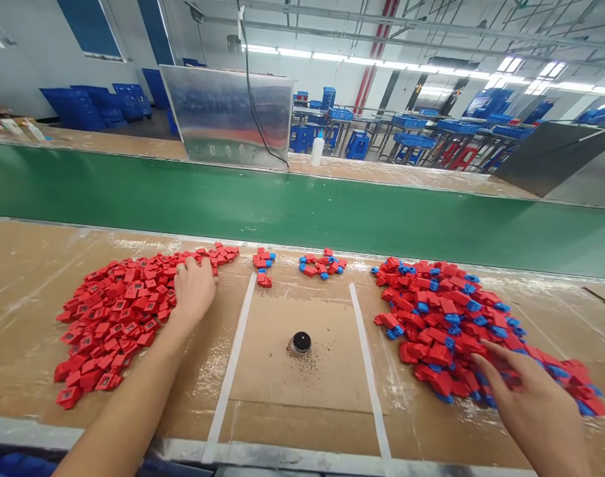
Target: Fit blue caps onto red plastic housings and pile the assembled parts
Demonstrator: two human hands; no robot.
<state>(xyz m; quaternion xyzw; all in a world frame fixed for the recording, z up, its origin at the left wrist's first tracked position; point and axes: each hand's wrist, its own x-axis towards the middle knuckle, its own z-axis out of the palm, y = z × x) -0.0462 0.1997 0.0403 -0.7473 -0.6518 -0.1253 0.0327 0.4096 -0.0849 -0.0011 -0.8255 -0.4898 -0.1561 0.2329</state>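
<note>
My left hand [195, 285], with a ring on one finger, reaches into the right side of a pile of small red plastic blocks [128, 298] with square openings. Its fingers curl down close together; the fingertips and whatever they hold are hidden. At the near edge of a second pile, made of red pieces with blue ends [441, 311], is my right hand [535, 397]. Thumb and index finger are apart there, close to the pieces, with nothing visibly gripped. Between the hands, a small round black-topped fixture [301, 342] sits on a cardboard sheet [267, 377], dark specks scattered around it.
Two small clusters of red and blue pieces, a left one [264, 265] and a right one [323, 265], lie beyond the cardboard. White tape strips [232, 361] flank it. A green band [222, 205] runs behind the bench. A white bottle [317, 149] and metal panel [227, 116] stand beyond.
</note>
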